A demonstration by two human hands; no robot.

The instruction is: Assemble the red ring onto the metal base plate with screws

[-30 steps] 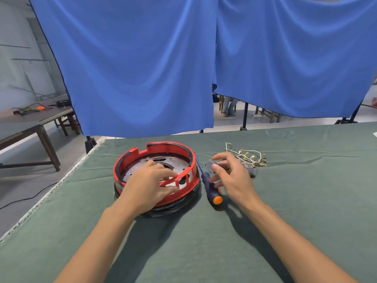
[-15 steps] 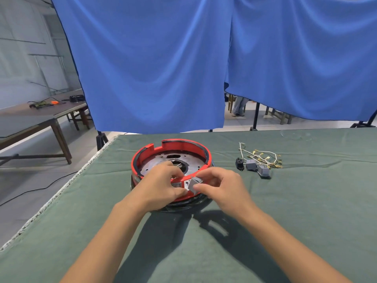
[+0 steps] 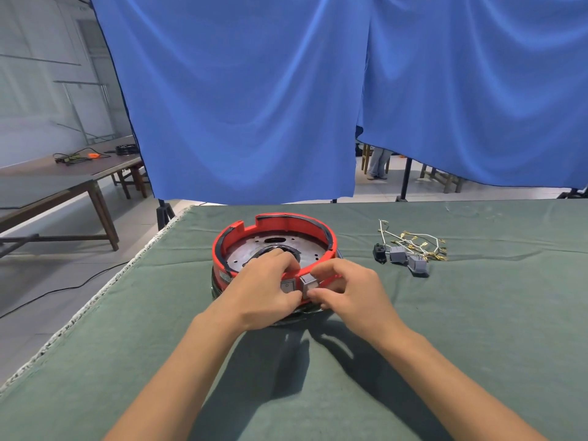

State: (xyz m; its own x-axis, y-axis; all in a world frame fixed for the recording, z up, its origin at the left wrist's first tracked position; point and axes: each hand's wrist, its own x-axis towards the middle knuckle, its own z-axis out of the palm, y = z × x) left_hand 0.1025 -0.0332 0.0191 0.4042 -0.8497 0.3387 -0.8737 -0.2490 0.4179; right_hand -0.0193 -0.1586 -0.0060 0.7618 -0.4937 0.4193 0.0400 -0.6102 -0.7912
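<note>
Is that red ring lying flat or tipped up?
Flat. The red ring lies level around the metal base plate on the green table.

I see a counter covered in matt green cloth with a fine woven texture and a frayed whitish edge. On it, the red ring looks like smooth moulded plastic with a slight sheen. The metal base plate inside it is dull grey, a little worn, drilled with small holes. Two small grey blocks beside it appear to be matt plastic, among thin wires with shiny brass-coloured ends. Behind hangs a soft blue cloth curtain, gently creased.
</note>
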